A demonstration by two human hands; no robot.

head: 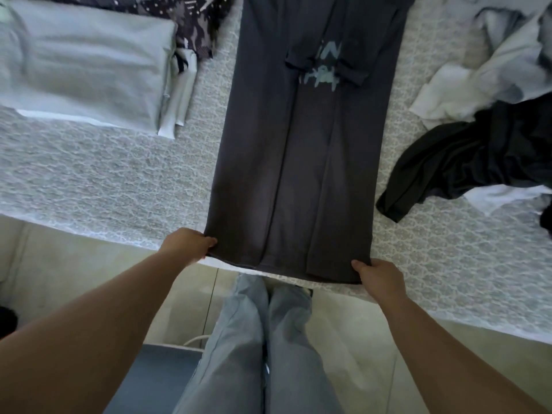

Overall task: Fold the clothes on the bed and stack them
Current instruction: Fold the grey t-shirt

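A dark grey T-shirt (pixel 301 150) lies flat on the bed, both sides and sleeves folded inward into a long strip, with a pale print showing near its top. My left hand (pixel 188 243) pinches the bottom left corner of its hem at the bed's front edge. My right hand (pixel 379 277) pinches the bottom right corner. A stack of folded clothes (pixel 89 64), light grey on top, sits at the back left.
A heap of unfolded clothes, white (pixel 478 73) and black (pixel 466 165), lies on the right of the patterned bedspread (pixel 104 180). A dark patterned garment (pixel 197 22) lies behind the folded stack. My legs in light jeans (pixel 263 348) stand against the bed's edge.
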